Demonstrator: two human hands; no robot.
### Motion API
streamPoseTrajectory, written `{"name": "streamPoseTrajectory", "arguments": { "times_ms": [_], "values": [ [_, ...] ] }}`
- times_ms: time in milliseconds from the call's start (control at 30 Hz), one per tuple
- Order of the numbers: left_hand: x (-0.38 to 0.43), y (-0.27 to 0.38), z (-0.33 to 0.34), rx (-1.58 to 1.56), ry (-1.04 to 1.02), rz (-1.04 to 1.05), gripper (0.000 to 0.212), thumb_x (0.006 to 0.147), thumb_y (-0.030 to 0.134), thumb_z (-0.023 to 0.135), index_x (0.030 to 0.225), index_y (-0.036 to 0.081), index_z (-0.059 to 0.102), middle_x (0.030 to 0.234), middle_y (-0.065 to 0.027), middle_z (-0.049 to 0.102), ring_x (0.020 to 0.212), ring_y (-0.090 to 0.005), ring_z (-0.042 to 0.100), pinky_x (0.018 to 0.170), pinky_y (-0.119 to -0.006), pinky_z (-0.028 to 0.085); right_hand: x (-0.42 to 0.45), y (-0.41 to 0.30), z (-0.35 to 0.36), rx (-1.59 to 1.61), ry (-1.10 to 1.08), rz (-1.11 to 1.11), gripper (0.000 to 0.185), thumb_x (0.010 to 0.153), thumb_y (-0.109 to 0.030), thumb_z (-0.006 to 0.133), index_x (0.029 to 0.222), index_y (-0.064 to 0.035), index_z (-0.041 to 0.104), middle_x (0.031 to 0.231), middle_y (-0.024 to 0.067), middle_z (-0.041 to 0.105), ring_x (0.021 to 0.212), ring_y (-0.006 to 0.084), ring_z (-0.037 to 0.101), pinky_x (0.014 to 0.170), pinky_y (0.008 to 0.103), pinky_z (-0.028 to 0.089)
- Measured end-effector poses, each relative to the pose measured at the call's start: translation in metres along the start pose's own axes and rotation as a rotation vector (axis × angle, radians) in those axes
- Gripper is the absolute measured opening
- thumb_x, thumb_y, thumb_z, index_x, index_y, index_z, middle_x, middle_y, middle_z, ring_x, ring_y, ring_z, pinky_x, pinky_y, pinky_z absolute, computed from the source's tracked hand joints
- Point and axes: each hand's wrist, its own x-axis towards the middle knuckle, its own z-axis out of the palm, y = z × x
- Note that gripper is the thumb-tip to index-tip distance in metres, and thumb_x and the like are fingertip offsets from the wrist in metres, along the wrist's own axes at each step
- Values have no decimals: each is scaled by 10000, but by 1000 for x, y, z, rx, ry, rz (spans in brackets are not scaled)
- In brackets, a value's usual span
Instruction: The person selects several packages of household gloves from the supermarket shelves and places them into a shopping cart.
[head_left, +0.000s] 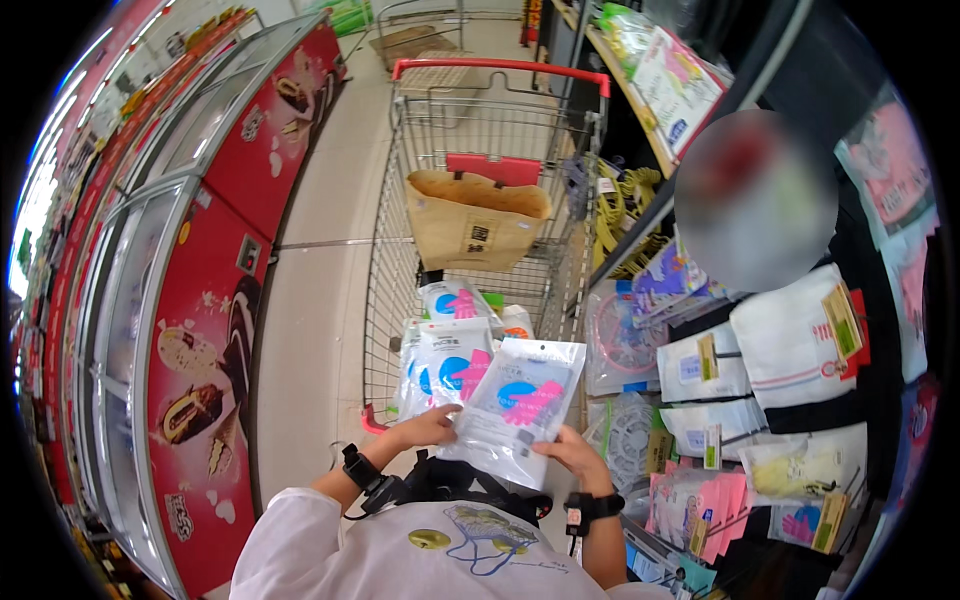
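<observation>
Between both hands I hold a clear plastic packet of PVC household gloves (525, 397), printed with a pink glove and a blue shape. My left hand (429, 429) pinches its left edge, and my right hand (574, 454) grips the lower right edge. Just beyond my left hand, similar glove packets (450, 360) stand in the near end of a wire shopping cart (382, 225). One more such packet (454, 298) lies behind them. A tan paper or cloth bag (472, 232) sits deeper in the cart, its top gaping.
Red-fronted chest freezers (202, 330) line the left side of the tiled aisle (315, 300). At right, a hook display carries white towels (787, 337), pink packets (694, 506) and yellow hangers (626, 210). A platform trolley (420, 41) stands beyond the cart.
</observation>
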Motion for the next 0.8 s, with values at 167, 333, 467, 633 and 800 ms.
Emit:
{"name": "streamPoseTrajectory", "arguments": {
  "times_ms": [167,333,467,633,800],
  "values": [
    [-21,-82,-30,90,506,-27,449,647,40,469,1096,47,487,793,-188,570,756,-256,562,673,-326,452,87,15,42,-93,-254,-37,375,757,-124,609,1090,-22,469,1006,52,540,886,142,532,750,265,439],
    [-41,-127,-28,406,705,27,450,674,148,547,1114,78,493,1017,-243,521,963,-342,504,823,-398,414,124,62,83,-149,-146,309,372,800,-156,546,1131,-53,410,998,83,549,854,159,556,702,289,467],
    [-17,-136,1,634,680,-40,467,682,326,559,1126,188,508,1157,-207,444,1050,-359,444,897,-429,343,101,77,80,-77,-175,374,412,806,-195,537,1166,-66,385,1007,93,552,854,167,555,720,290,458],
    [11,-119,3,761,277,-404,428,681,374,516,1065,188,549,1100,-115,515,1089,-319,417,881,-467,321,42,71,28,24,-1,260,396,811,-208,531,1159,-73,397,1011,97,550,872,169,554,731,281,448],
    [35,-91,9,859,322,-281,406,653,328,549,1031,181,568,1026,-115,556,1028,-305,474,854,-472,341,-55,65,-23,209,347,33,331,816,-208,522,1108,-75,439,984,80,554,851,163,556,714,270,444]
  ]
}}
